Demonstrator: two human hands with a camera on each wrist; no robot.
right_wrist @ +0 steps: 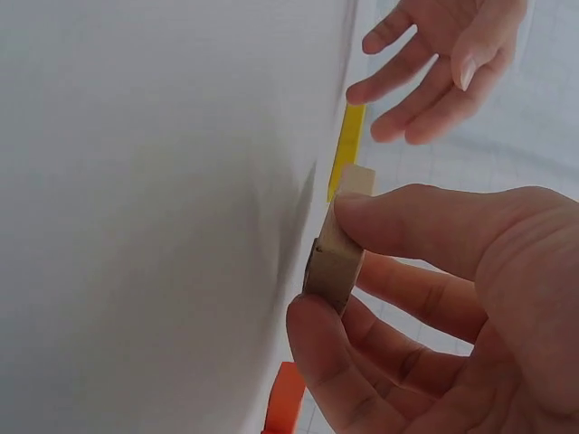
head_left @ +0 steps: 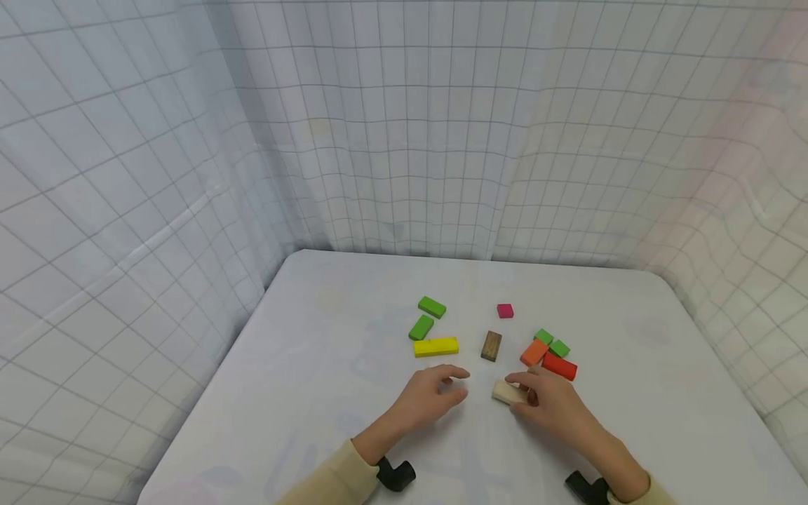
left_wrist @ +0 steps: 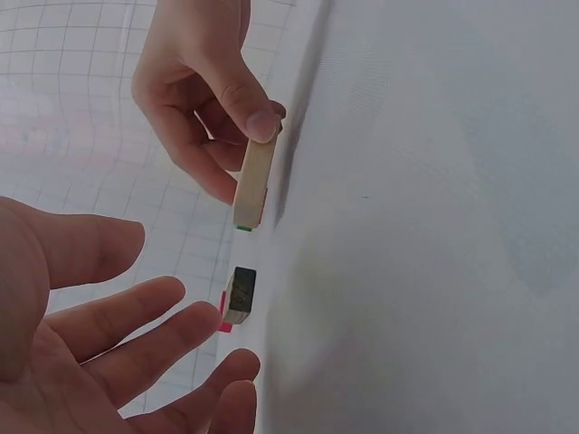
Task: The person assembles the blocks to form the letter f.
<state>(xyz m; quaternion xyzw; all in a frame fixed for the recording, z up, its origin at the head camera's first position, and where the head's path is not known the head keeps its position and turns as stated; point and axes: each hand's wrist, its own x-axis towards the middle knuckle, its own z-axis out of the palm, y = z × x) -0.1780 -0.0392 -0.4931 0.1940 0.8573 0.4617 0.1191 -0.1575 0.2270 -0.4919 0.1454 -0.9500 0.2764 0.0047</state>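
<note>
My right hand (head_left: 550, 401) pinches a pale wooden block (head_left: 508, 393) between thumb and fingers, low over the white table. The same light block (right_wrist: 342, 237) shows in the right wrist view, thumb on its near side and fingers on the other. My left hand (head_left: 428, 397) holds nothing; its fingers are relaxed and spread, a little to the left of the pale block. Beyond the gap between the hands lies a dark brown wooden block (head_left: 491, 346). A yellow block (head_left: 436, 347) sits just past the left fingertips.
Two green blocks (head_left: 432, 306) lie behind the yellow one. Right of the brown block are an orange block (head_left: 534, 352), a red block (head_left: 559, 366) and two small green blocks (head_left: 544, 337). A pink block (head_left: 505, 311) sits farther back. Gridded white curtains (head_left: 404, 140) surround the table.
</note>
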